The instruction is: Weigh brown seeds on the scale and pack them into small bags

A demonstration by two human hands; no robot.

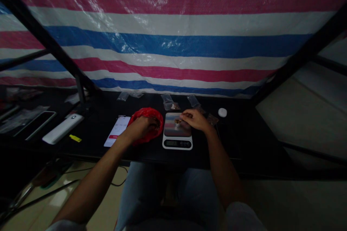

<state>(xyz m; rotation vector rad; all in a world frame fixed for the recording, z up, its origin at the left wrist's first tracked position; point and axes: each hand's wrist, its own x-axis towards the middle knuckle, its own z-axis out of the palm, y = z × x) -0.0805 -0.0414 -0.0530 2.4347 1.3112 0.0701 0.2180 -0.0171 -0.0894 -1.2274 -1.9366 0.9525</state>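
Note:
My left hand reaches into a red plastic bag, which stands open with small brown pieces inside. Its fingertips are lost in the dark of the bag. To the right lies a white kitchen scale with a shiny metal plate. A small round cup with brown bits in it rests on that plate. Beside the cup, over the plate's right side, my right hand has its fingers curled together; whatever they pinch is too small to make out.
Left of the bag lies a lit phone, then a yellow tag and a white power bank. Small clear bags lie behind the scale. A white round case sits at right. Dark frame bars flank a striped sheet.

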